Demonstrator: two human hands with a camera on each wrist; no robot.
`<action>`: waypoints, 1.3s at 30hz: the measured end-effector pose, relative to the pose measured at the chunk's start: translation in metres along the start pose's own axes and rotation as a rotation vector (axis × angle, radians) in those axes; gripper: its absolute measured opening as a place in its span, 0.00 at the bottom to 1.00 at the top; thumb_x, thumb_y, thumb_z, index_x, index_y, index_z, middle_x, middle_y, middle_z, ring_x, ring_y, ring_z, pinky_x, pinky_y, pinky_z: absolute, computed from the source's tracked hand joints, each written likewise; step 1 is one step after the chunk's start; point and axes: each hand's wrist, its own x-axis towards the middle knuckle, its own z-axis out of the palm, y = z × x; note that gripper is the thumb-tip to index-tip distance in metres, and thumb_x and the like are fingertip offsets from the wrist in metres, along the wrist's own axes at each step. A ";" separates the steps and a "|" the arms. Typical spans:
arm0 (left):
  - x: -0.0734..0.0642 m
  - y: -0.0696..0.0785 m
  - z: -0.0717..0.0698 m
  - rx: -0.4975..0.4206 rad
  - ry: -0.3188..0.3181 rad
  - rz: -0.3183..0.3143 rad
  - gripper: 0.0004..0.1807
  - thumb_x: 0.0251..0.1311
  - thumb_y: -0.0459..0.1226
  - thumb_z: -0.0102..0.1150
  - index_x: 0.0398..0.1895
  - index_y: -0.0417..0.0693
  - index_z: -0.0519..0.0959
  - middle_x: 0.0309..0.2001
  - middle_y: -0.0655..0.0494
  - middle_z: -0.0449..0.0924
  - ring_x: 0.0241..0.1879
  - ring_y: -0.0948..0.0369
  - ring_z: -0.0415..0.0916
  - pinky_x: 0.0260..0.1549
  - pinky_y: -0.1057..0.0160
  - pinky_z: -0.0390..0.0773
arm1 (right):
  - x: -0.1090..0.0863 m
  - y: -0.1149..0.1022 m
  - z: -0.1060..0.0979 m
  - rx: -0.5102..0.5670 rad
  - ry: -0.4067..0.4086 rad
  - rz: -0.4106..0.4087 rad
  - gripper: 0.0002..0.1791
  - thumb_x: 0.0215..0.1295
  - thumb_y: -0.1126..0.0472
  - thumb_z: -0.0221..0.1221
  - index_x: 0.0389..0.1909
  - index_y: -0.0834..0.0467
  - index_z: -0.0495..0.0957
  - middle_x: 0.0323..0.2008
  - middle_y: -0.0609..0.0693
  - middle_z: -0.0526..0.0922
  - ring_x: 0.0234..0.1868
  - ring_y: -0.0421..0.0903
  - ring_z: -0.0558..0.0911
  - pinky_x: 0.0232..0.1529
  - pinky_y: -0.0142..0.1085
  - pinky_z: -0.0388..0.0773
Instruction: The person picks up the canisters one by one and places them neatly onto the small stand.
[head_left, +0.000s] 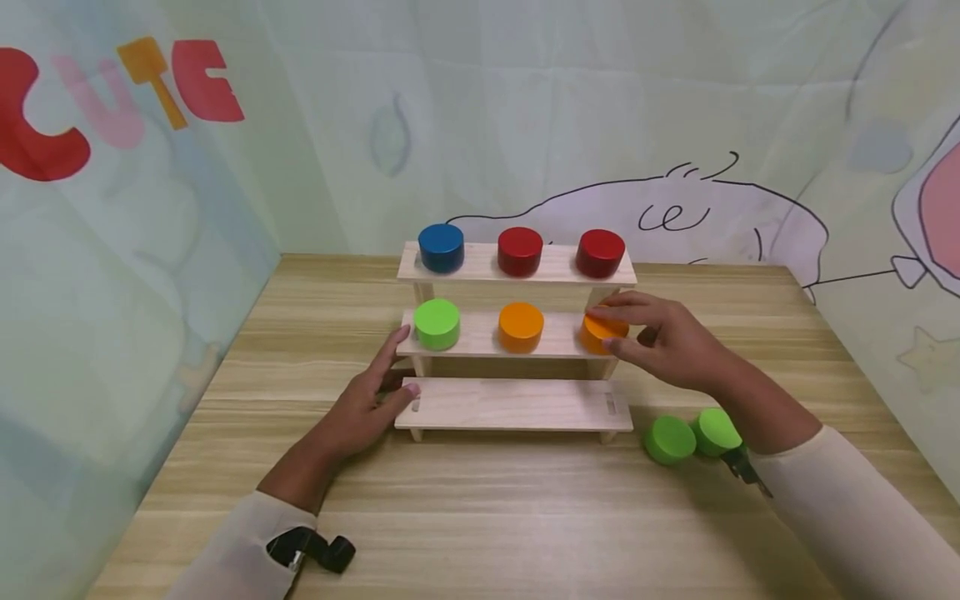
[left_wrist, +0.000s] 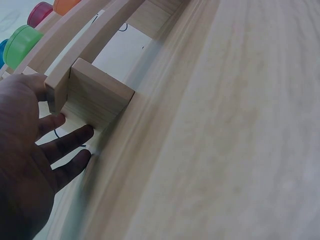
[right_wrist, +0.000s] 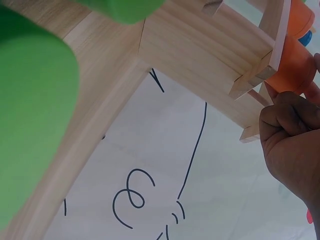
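Observation:
A three-step wooden rack stands on the table. My right hand pinches an orange round block at the right end of the middle step, thumb in front and fingers behind. The right wrist view shows the same orange block at that step's end. My left hand touches the rack's left end, thumb at the bottom step and index finger by the middle one. In the left wrist view its other fingers stretch out beside the bottom step's leg. Another orange block and a light green block share the middle step.
On the top step sit a blue block and two red blocks, one central and one right. Two green blocks lie on the table right of the rack, near my right forearm. A printed cloth hangs behind.

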 end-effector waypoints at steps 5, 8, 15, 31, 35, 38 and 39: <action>0.000 0.002 0.000 0.006 0.002 0.006 0.47 0.83 0.39 0.56 0.91 0.74 0.39 0.84 0.35 0.62 0.73 0.34 0.77 0.69 0.29 0.76 | 0.001 -0.001 0.000 -0.021 -0.002 0.012 0.25 0.73 0.67 0.68 0.69 0.56 0.84 0.68 0.61 0.83 0.57 0.56 0.81 0.33 0.30 0.79; 0.000 0.002 0.000 0.004 0.002 0.008 0.47 0.83 0.39 0.56 0.91 0.74 0.40 0.84 0.35 0.62 0.73 0.34 0.77 0.69 0.29 0.77 | 0.001 -0.001 0.000 -0.015 -0.007 0.021 0.25 0.73 0.67 0.68 0.70 0.55 0.84 0.69 0.62 0.83 0.55 0.55 0.81 0.32 0.30 0.78; 0.000 0.001 0.000 -0.002 -0.002 0.009 0.47 0.83 0.39 0.56 0.91 0.75 0.40 0.84 0.36 0.61 0.73 0.34 0.76 0.69 0.29 0.76 | 0.000 -0.002 0.000 -0.002 -0.018 0.025 0.26 0.73 0.66 0.68 0.71 0.56 0.83 0.70 0.63 0.82 0.55 0.56 0.82 0.34 0.30 0.79; 0.000 0.002 0.000 0.002 -0.002 0.016 0.47 0.83 0.38 0.56 0.91 0.72 0.39 0.83 0.35 0.62 0.72 0.33 0.77 0.67 0.30 0.78 | -0.003 0.003 0.000 0.053 -0.005 0.009 0.28 0.71 0.66 0.71 0.72 0.57 0.82 0.72 0.62 0.81 0.63 0.59 0.83 0.42 0.30 0.85; 0.000 0.002 0.000 0.004 0.000 0.013 0.47 0.83 0.38 0.56 0.91 0.74 0.39 0.84 0.35 0.62 0.73 0.33 0.77 0.68 0.30 0.78 | -0.007 0.006 -0.002 0.026 0.013 -0.001 0.30 0.70 0.65 0.73 0.72 0.56 0.82 0.72 0.62 0.81 0.68 0.62 0.82 0.43 0.30 0.86; 0.000 0.002 0.000 0.006 -0.001 0.011 0.47 0.83 0.39 0.55 0.91 0.74 0.39 0.84 0.35 0.61 0.73 0.33 0.76 0.69 0.29 0.76 | -0.011 0.007 -0.005 0.014 0.030 -0.003 0.31 0.69 0.65 0.74 0.73 0.55 0.81 0.73 0.61 0.80 0.68 0.61 0.82 0.42 0.30 0.87; 0.000 0.002 0.000 0.005 -0.002 0.008 0.47 0.83 0.39 0.55 0.91 0.74 0.39 0.84 0.35 0.61 0.73 0.33 0.76 0.69 0.29 0.76 | -0.013 0.007 -0.007 0.016 0.035 0.000 0.32 0.69 0.65 0.73 0.74 0.55 0.80 0.73 0.61 0.80 0.68 0.55 0.83 0.41 0.30 0.88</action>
